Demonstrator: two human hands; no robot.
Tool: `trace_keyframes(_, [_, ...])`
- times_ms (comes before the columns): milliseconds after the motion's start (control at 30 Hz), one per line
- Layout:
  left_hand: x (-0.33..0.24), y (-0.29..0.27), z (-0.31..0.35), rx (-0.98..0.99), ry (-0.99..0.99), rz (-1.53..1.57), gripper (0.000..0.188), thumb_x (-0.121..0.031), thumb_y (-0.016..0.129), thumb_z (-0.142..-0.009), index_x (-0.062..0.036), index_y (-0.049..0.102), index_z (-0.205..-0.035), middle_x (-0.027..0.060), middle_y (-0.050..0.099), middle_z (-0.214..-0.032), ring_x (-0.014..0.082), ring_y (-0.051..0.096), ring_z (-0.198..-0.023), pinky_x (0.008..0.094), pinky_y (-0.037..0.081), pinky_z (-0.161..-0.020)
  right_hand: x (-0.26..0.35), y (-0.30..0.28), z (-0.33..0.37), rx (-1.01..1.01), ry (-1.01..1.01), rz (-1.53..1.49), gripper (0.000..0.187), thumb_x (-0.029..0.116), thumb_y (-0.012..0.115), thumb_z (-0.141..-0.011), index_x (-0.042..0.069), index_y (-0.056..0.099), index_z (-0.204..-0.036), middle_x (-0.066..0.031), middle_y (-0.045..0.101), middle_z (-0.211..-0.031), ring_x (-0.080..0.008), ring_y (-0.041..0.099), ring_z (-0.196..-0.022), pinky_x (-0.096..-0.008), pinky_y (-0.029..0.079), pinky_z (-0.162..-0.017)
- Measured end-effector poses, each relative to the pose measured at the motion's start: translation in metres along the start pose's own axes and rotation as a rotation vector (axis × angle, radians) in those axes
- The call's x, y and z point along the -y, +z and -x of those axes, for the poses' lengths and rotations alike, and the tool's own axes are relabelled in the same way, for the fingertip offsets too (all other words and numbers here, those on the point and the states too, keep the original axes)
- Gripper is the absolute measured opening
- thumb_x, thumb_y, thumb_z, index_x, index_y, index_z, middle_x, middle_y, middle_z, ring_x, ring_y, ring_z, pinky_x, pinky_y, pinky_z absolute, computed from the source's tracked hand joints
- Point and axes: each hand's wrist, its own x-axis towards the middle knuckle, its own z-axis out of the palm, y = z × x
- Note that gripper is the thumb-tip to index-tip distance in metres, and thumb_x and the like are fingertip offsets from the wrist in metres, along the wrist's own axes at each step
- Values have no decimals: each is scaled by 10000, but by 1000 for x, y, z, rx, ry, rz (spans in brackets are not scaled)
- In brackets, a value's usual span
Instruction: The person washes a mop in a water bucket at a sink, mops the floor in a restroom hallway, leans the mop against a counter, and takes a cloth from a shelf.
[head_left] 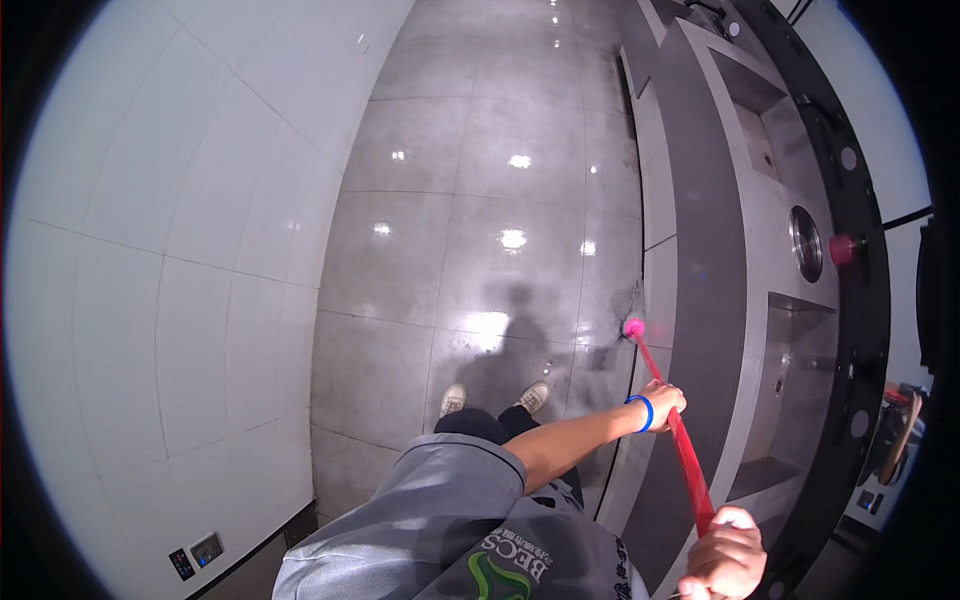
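A long red mop pole (pixel 692 470) slants from the lower right up to the foot of the counter. At its far end are a bright pink collar (pixel 634 328) and what look like dark grey strands, hard to make out, on the floor beside the counter base. My left hand (pixel 662 403), with a blue wristband, reaches across my body and is closed round the middle of the pole. Closer to me, my right hand (pixel 725 560) grips the pole's upper end, its fingers wrapped round it.
On the right runs a long grey counter (pixel 705 200) with sunken sinks, a round metal lid (pixel 805 243) and a red cup-like thing (pixel 845 249). A white tiled wall (pixel 180 250) stands on the left. Glossy grey floor tiles (pixel 400 240) lie between, with my shoes (pixel 535 397) on them.
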Motion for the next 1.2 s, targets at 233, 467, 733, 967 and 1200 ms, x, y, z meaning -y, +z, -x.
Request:
trace_keyframes(233, [16, -60, 117, 135, -159, -146, 119, -189, 655, -689, -107, 599, -754, 57, 611, -894, 260, 575, -1001, 453, 416, -863, 15, 46, 35, -233, 120, -182, 321, 90, 630, -709, 84, 383, -503, -72, 490, -499, -228, 494, -458, -404, 427, -610])
trace_keyframes(467, [115, -117, 357, -15, -520, -318, 241, -335, 681, -692, -99, 632, -691, 139, 621, -718, 343, 625, -767, 464, 485, -661, -32, 182, 28, -171, 134, -767, 322, 130, 681, -769, 41, 446, -568, -66, 527, -553, -194, 541, -509, -449, 449, -691])
trace_keyframes(733, [159, -175, 593, -144, -987, -555, 147, -270, 615, -701, -124, 625, -713, 127, 651, -814, 359, 626, -822, 477, 490, -720, -44, 354, 0, 336, 40, -939, 234, -51, 560, -821, 3, 437, -629, -70, 482, -662, -211, 500, -657, -376, 390, -729])
trace_keyframes(967, [103, -87, 499, -191, -854, -542, 82, -216, 608, -652, -134, 616, -653, 115, 649, -792, 335, 624, -835, 473, 463, -753, -53, 263, 94, 233, -16, -797, 237, -42, 561, -806, 9, 429, -615, -70, 515, -680, -213, 533, -669, -397, 413, -805])
trace_keyframes(1200, [0, 111, 302, -279, -501, -483, 141, -211, 676, -630, -113, 579, -604, 134, 605, -700, 346, 600, -735, 465, 457, -648, -42, 66, 257, -225, 168, -569, 361, 93, 628, -744, 75, 355, -508, -41, 471, -500, -194, 516, -462, -383, 413, -679])
